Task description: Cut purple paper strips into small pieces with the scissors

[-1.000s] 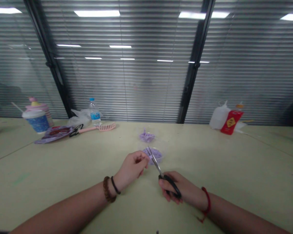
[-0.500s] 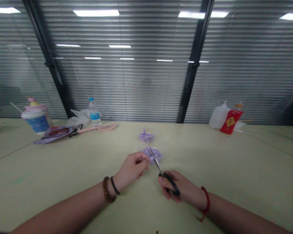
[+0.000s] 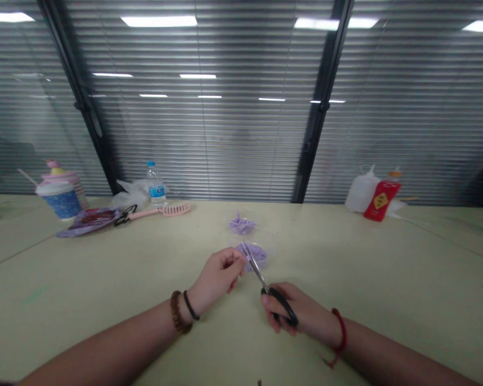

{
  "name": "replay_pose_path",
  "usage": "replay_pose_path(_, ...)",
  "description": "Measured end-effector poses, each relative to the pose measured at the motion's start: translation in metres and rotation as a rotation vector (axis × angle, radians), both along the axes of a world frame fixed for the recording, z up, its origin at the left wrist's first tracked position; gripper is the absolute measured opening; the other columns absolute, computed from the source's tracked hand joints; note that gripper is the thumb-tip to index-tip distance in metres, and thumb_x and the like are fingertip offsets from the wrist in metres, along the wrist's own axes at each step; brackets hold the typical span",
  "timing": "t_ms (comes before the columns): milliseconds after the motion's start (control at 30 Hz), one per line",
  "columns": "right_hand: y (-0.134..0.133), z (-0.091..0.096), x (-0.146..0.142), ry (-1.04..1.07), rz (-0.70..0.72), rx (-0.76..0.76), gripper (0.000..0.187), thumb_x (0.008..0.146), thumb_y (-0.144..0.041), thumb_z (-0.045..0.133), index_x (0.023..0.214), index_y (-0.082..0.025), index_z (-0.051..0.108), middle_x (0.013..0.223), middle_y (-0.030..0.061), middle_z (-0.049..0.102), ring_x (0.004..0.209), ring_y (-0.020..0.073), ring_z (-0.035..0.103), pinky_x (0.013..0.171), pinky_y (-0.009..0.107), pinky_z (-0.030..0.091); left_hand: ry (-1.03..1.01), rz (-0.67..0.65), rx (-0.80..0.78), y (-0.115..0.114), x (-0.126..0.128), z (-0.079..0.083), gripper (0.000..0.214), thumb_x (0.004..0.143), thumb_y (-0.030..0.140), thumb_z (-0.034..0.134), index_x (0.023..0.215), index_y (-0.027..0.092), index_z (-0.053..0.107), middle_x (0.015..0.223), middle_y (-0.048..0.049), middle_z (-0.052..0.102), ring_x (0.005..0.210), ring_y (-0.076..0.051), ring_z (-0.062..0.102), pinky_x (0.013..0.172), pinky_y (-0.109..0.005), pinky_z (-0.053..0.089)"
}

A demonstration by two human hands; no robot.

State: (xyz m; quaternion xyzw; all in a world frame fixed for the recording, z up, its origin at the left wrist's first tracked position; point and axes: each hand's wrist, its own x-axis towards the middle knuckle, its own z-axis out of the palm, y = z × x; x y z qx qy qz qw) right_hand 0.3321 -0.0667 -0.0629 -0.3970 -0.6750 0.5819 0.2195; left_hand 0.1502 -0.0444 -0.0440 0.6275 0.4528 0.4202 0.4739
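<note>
My left hand pinches a small lilac scrap, which is partly hidden by my fingers. My right hand is shut on black-handled scissors, whose thin steel blades point up and left to the scrap. Their tips are right at my left fingertips. Just behind them lies a round transparent dish holding lilac scraps. Farther back, a second heap of lilac scraps sits on the table, apparently in another transparent dish.
The pale green table runs to slatted blinds behind glass. At back left are a blue cup, a water bottle, a plastic bag, a pink comb and a purple packet. At back right stand a white bottle and a red packet.
Both hands stay almost in place, with the blades still at the lilac scrap. The view has shifted only slightly.
</note>
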Motion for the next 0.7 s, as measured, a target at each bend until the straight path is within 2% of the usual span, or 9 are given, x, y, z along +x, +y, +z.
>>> replay_pose_path(367,0.0002,-0.0007,0.0,-0.026,0.015,0.018,0.053,0.071,-0.064,0.048,0.057,-0.012,0.047,0.047,0.0001,0.051,0.03,0.0026,0.035,0.029,0.014,0.024,0.03,-0.028,0.004,-0.0027,0.0021,-0.0008,0.024,0.074,0.038,0.051,0.067,0.015,0.047,0.044,0.0076,0.04,0.033,-0.004,0.031,0.032,-0.015,0.025)
replay_pose_path(600,0.0018,0.0008,-0.0012,0.025,-0.078,-0.047,0.051,0.069,-0.063,0.05,0.057,-0.013,0.047,0.044,-0.0016,0.049,0.028,0.0027,0.033,0.028,0.015,0.023,0.088,-0.014,0.009,0.0006,-0.0012,-0.0009,0.027,0.076,0.038,0.048,0.062,0.015,0.045,0.04,0.0076,0.038,0.033,-0.004,0.03,0.033,-0.015,0.024)
replay_pose_path(700,0.0034,-0.0001,-0.0013,-0.007,-0.131,-0.03,0.05,0.068,-0.062,0.052,0.057,-0.014,0.045,0.043,-0.0026,0.047,0.027,0.0021,0.03,0.027,0.015,0.02,0.081,0.011,0.009,0.0021,-0.0019,-0.001,0.027,0.076,0.038,0.049,0.062,0.016,0.044,0.04,0.0075,0.038,0.033,-0.005,0.031,0.033,-0.015,0.024)
